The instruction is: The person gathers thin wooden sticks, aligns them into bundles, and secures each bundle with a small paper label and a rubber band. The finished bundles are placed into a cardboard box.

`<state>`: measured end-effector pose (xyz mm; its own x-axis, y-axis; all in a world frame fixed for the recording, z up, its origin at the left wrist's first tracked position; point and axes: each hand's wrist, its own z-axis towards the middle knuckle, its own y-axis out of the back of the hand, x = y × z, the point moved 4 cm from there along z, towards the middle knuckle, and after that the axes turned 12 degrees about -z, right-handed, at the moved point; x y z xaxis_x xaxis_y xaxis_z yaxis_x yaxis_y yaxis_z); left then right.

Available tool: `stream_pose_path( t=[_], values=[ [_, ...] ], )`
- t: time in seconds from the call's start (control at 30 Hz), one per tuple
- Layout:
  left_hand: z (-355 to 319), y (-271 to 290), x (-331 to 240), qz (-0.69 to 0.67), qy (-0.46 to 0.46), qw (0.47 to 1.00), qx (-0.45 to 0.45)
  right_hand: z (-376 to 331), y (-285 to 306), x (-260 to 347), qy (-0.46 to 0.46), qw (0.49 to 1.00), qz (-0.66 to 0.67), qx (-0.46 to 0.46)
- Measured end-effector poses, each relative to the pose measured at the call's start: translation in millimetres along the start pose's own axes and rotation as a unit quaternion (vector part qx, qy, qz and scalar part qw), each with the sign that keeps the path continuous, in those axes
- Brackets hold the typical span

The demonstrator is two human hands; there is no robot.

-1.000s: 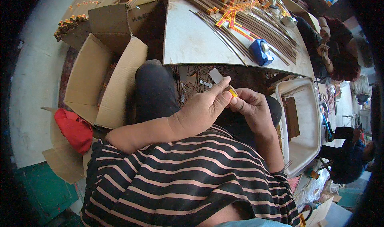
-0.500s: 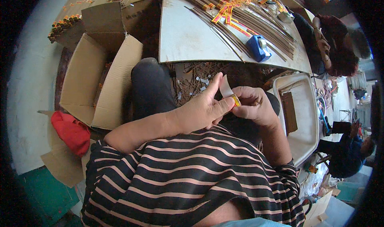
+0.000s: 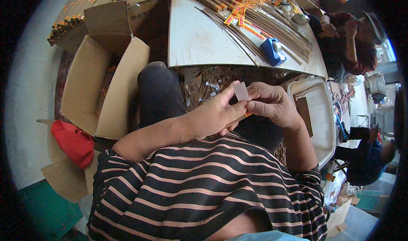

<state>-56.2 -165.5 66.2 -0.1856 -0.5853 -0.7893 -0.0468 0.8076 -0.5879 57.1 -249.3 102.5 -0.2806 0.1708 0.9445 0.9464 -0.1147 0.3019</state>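
Note:
My left hand [image 3: 217, 112] comes in from the left, its fingers curled and its thumb pressed toward the right fingertips. Out of the meeting point of the two hands stands a short whitish strip [image 3: 241, 91], paper or tape; which cannot be told. My right hand [image 3: 274, 105] pinches at the strip's lower end, thumb against forefinger. Under the fingertips a bit of a yellow-orange wrapped piece [image 3: 243, 117] shows in my left hand; most of it is hidden. Both hands are held over my lap, below the table edge.
On the pale table [image 3: 191, 41] lie thin brown sticks [image 3: 278, 31], red-and-yellow paper strips [image 3: 241, 15] and a blue tape dispenser [image 3: 273, 52]. An open cardboard box [image 3: 80, 86] stands at left, a red cloth [image 3: 73, 143] near it. At right are a white tub [image 3: 325, 126] and other people [image 3: 359, 50].
The whitish strip has turned more upright and flat-on. My right fingers have shifted up to its lower end, and the yellow-red piece shows less. At far right a person has moved their arms.

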Motion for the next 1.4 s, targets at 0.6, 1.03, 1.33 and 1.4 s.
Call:
stream_pose_path(
  t=[0.6,1.03,1.33,1.4],
  values=[
    [-5,5,5,-0.104,0.061,0.992,0.02,-5,0,12,0.167,0.977,-0.129,-0.022],
    [-2,-9,-12,-0.056,0.066,0.996,0.013,2,7,-1,0.186,0.982,0.014,0.012],
    [-6,5,-19,0.014,-0.043,0.991,-0.124,-10,-13,-8,-0.004,0.979,-0.09,-0.182],
    [-5,4,-20,0.018,-0.05,0.99,-0.128,-5,-17,-10,-0.034,0.979,-0.052,-0.193]
  ],
)
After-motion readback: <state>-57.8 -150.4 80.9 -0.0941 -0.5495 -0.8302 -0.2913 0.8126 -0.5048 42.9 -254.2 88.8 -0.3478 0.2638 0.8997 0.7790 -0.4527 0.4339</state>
